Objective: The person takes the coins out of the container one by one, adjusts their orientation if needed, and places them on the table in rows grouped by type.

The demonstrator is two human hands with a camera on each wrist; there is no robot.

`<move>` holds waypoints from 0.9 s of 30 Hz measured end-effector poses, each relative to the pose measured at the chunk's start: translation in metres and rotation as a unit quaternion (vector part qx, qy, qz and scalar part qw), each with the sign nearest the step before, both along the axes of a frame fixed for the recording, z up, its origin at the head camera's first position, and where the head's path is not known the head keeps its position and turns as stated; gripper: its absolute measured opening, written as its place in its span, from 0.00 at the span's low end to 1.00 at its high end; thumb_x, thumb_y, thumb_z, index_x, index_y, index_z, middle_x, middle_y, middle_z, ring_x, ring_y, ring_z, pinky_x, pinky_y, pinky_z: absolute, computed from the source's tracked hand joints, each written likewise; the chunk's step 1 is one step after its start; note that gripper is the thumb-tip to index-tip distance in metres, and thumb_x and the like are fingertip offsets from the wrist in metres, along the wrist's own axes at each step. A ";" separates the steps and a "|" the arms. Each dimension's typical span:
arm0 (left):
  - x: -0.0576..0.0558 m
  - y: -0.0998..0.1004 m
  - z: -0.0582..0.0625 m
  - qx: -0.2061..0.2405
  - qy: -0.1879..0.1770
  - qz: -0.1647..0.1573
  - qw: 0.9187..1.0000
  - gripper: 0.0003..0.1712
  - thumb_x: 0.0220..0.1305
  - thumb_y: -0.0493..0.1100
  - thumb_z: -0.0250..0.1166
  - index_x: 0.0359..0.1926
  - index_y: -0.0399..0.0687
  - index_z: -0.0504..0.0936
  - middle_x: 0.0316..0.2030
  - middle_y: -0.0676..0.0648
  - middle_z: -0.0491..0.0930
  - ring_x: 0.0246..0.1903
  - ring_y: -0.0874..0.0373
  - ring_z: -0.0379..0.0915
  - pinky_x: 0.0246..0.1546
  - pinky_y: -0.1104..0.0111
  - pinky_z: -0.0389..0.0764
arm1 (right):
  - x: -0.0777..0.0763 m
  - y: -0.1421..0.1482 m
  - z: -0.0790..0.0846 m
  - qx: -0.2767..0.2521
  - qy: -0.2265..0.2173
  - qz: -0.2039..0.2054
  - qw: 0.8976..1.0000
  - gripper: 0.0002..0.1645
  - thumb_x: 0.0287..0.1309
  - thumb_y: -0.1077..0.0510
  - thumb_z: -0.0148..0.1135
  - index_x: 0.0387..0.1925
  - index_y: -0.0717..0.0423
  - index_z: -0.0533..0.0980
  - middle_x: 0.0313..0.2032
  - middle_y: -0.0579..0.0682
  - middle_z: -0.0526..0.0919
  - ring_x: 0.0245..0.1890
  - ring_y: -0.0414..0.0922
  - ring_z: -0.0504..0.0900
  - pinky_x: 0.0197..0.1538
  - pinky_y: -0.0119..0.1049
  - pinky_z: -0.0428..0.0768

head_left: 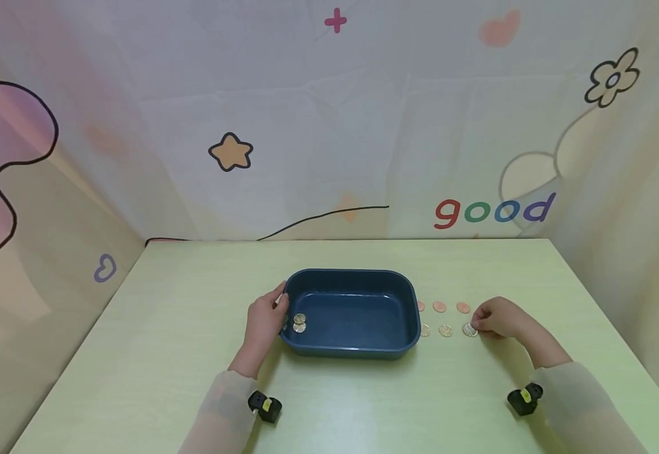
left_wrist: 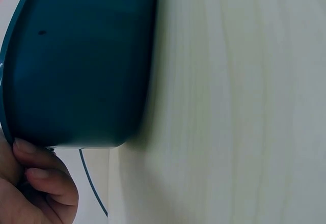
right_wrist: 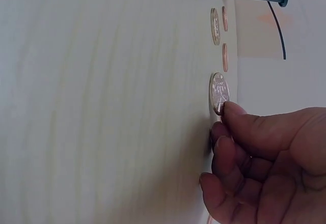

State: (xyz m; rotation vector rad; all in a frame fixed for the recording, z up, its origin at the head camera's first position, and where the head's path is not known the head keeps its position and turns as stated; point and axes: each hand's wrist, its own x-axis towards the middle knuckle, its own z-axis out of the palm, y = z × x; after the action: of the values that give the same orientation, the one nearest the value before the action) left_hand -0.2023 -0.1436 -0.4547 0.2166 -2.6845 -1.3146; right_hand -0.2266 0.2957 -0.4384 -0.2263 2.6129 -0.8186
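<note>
A dark blue rectangular plastic bin (head_left: 352,325) stands upright on the table. My left hand (head_left: 263,320) grips the rim at its left end, and in the left wrist view the fingers (left_wrist: 51,175) curl at the bin's corner. Two gold-toned coins (head_left: 299,327) lie inside the bin near that end. To the right of the bin, my right hand (head_left: 502,317) pinches a silver-centred coin with a gold rim (right_wrist: 219,92) between thumb and fingertips. This coin is the rightmost of the front row and tilts up in the right wrist view.
Two more gold-toned coins (head_left: 445,330) continue the front row toward the bin's right wall. Behind them runs a row of copper-coloured coins (head_left: 463,308). A printed cloth (head_left: 329,126) hangs behind the pale wooden table (head_left: 193,271).
</note>
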 end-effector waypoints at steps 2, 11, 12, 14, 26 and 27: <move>0.000 0.000 0.000 -0.001 -0.001 0.001 1.000 0.24 0.74 0.41 0.56 0.67 0.40 0.77 0.14 0.55 0.57 0.17 0.62 0.56 0.20 0.73 0.59 | -0.001 0.000 0.000 0.007 0.000 0.001 1.000 0.09 0.67 0.65 0.61 0.30 0.66 0.80 0.18 0.42 0.68 0.21 0.39 0.66 0.27 0.30 0.69; 0.000 -0.001 -0.001 -0.005 0.005 -0.003 1.000 0.24 0.73 0.41 0.56 0.67 0.39 0.77 0.13 0.56 0.57 0.16 0.63 0.56 0.20 0.73 0.59 | -0.005 -0.002 -0.004 0.045 0.007 -0.002 0.999 0.09 0.65 0.66 0.62 0.30 0.67 0.82 0.19 0.43 0.74 0.21 0.39 0.69 0.30 0.33 0.71; 0.000 -0.001 -0.001 -0.005 0.007 -0.003 1.000 0.24 0.73 0.41 0.56 0.67 0.39 0.77 0.13 0.56 0.57 0.16 0.63 0.56 0.20 0.73 0.59 | -0.006 -0.003 -0.004 0.052 0.011 -0.001 0.999 0.09 0.65 0.65 0.63 0.29 0.66 0.82 0.20 0.44 0.75 0.22 0.39 0.69 0.30 0.33 0.71; 0.000 -0.001 -0.001 -0.006 0.009 -0.002 1.000 0.24 0.73 0.40 0.56 0.66 0.39 0.77 0.13 0.56 0.57 0.16 0.64 0.55 0.20 0.73 0.59 | -0.006 -0.004 -0.003 0.064 0.023 0.003 0.998 0.09 0.64 0.65 0.63 0.28 0.66 0.82 0.21 0.46 0.77 0.23 0.40 0.70 0.31 0.33 0.70; -0.001 -0.001 0.000 -0.005 0.000 -0.005 1.000 0.24 0.74 0.41 0.56 0.67 0.40 0.76 0.14 0.55 0.57 0.17 0.62 0.55 0.21 0.73 0.59 | -0.005 -0.007 -0.004 0.090 0.054 0.006 0.994 0.09 0.62 0.65 0.65 0.26 0.64 0.81 0.23 0.49 0.79 0.26 0.43 0.72 0.33 0.33 0.69; -0.001 -0.001 -0.001 -0.006 0.000 -0.005 1.000 0.24 0.74 0.41 0.56 0.67 0.40 0.76 0.14 0.55 0.57 0.17 0.62 0.55 0.20 0.73 0.59 | -0.005 -0.007 -0.004 0.088 0.055 0.007 0.995 0.09 0.62 0.65 0.65 0.26 0.64 0.81 0.23 0.49 0.79 0.26 0.43 0.72 0.33 0.33 0.69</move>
State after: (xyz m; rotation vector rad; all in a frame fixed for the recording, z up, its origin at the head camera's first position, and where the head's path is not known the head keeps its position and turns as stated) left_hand -0.2031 -0.1448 -0.4553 0.2023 -2.6961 -1.3021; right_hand -0.2312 0.2887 -0.4426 -0.2439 2.7637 -0.5806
